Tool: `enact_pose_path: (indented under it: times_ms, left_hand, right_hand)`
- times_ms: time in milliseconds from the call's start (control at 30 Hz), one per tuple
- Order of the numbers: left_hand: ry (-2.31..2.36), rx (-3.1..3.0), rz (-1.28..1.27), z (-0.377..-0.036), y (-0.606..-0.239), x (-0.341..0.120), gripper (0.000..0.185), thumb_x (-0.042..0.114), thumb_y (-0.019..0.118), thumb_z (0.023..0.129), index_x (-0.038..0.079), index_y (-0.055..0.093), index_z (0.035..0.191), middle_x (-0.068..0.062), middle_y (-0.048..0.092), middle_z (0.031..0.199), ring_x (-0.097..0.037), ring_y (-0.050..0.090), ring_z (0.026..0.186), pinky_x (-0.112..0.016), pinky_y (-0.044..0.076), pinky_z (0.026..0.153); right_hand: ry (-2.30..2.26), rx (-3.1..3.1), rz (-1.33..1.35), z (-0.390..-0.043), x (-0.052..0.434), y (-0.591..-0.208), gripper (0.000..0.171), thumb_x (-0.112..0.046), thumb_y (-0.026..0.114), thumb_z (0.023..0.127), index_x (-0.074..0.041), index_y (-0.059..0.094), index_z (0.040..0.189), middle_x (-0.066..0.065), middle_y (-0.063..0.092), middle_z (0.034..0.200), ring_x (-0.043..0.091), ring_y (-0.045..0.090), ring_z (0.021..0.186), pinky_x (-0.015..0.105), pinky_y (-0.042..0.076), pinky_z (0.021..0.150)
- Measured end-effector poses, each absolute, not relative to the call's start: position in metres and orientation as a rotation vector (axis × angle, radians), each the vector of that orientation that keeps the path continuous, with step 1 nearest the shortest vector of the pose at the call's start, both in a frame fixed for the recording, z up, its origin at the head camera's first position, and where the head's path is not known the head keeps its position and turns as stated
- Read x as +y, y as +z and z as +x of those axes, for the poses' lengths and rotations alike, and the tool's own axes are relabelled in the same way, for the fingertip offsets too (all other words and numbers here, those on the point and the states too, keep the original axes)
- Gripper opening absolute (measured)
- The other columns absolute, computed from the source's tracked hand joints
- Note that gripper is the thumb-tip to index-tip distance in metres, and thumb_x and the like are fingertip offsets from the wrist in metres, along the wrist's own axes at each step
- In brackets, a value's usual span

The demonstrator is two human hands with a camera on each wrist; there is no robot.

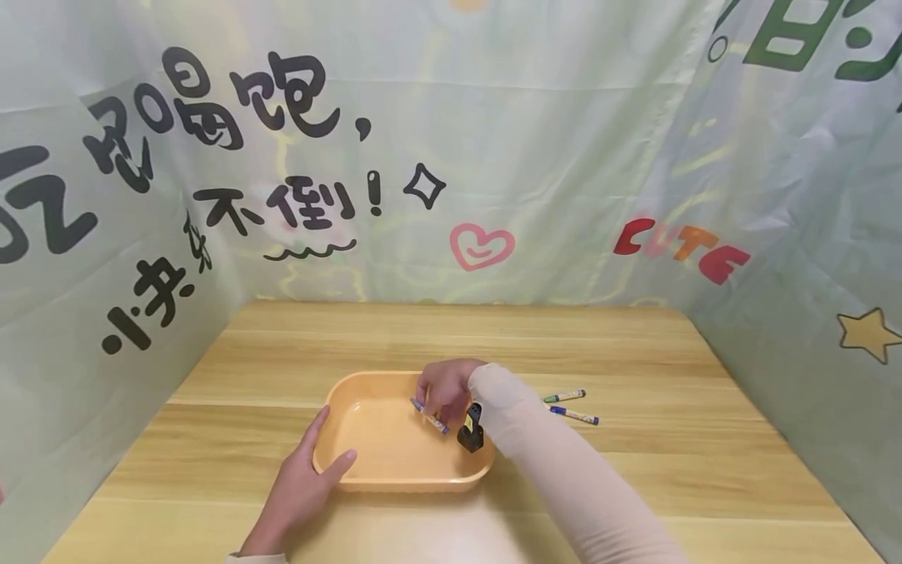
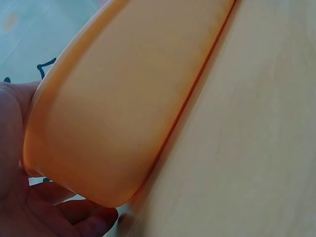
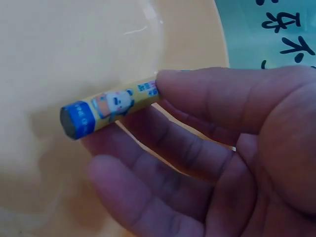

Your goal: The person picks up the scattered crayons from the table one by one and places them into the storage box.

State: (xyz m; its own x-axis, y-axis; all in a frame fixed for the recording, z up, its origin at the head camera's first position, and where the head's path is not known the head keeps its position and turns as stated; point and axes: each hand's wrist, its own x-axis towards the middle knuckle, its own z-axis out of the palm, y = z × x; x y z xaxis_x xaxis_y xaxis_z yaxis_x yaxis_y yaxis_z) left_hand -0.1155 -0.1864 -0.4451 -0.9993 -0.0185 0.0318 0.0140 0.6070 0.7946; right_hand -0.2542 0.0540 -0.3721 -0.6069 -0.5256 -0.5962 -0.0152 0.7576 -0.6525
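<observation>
A blue-capped marker [image 1: 430, 416] is pinched in the right hand [image 1: 442, 389], thumb on top and fingers [image 3: 163, 148] curled beneath it, its blue end [image 3: 76, 120] sticking out past the fingertips. A cartoon label shows on the yellow barrel in the right wrist view. The marker hangs over the inside of an orange tray [image 1: 395, 478], toward the tray's 3 o'clock side, and whether it touches the tray floor cannot be told.

The tray sits on the wooden worktop [image 1: 634, 470], near its front middle. The left hand [image 1: 303, 486] holds the tray's corner at about 7 o'clock, thumb hooked over the rim and fingers [image 2: 74, 212] wrapped against the outer wall, as the left wrist view shows close up.

A black wrist-mounted device [image 1: 470, 429] sits on the right forearm, whose sleeve is pale beige [image 1: 564, 478].

At 3 o'clock from the tray, apart from it, two more markers lie on the worktop close together: a green-capped marker [image 1: 564, 395] and, just nearer the person, a second blue marker [image 1: 574, 416].

A printed fabric backdrop [image 1: 451, 157] with lettering, a heart and a star encloses the worktop at 9, 12 and 3 o'clock.
</observation>
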Motion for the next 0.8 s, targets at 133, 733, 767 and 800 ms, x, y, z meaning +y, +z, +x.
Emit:
enact_pose_path:
  times_ms: [133, 733, 767, 800]
  left_hand:
    - [-1.382, -2.794, -0.004, -0.116, -0.446, -0.186, 0.084, 0.046, 0.062, 0.092, 0.017, 0.016, 0.157, -0.027, 0.028, 0.152, -0.052, 0.035, 0.130, -0.068, 0.030, 0.101]
    - [-1.380, -2.796, 0.002, -0.116, -0.444, -0.187, 0.084, 0.046, 0.062, 0.092, 0.016, 0.017, 0.156, -0.026, 0.027, 0.153, -0.052, 0.033, 0.131, -0.068, 0.028, 0.102]
    - [-1.379, -2.796, 0.000, -0.116, -0.444, -0.187, 0.084, 0.046, 0.062, 0.093, 0.017, 0.017, 0.156, -0.025, 0.027, 0.153, -0.052, 0.033, 0.132, -0.068, 0.028, 0.102]
    - [-1.378, -2.796, 0.000, -0.115, -0.444, -0.187, 0.084, 0.046, 0.062, 0.093, 0.017, 0.017, 0.156, -0.025, 0.027, 0.153, -0.052, 0.033, 0.132, -0.068, 0.028, 0.102]
  right_hand:
    - [-0.740, 2.116, -0.389, -0.252, 0.053, -0.375, 0.007, -0.001, 0.060, 0.094, -0.007, 0.056, 0.093, 0.015, 0.063, 0.068, 0.020, 0.062, 0.058, 0.038, 0.057, 0.064]
    - [-0.726, 2.169, -0.405, -0.237, 0.048, -0.376, 0.008, 0.008, 0.058, 0.090, 0.000, 0.056, 0.092, 0.017, 0.065, 0.074, 0.029, 0.069, 0.067, 0.031, 0.057, 0.058]
    - [-0.732, 2.166, -0.403, -0.236, 0.047, -0.376, 0.008, 0.009, 0.057, 0.090, 0.001, 0.057, 0.092, 0.018, 0.065, 0.073, 0.029, 0.069, 0.067, 0.030, 0.056, 0.057]
    - [-0.736, 2.166, -0.403, -0.235, 0.047, -0.377, 0.009, 0.009, 0.058, 0.090, 0.001, 0.057, 0.092, 0.018, 0.065, 0.073, 0.029, 0.068, 0.066, 0.030, 0.056, 0.057]
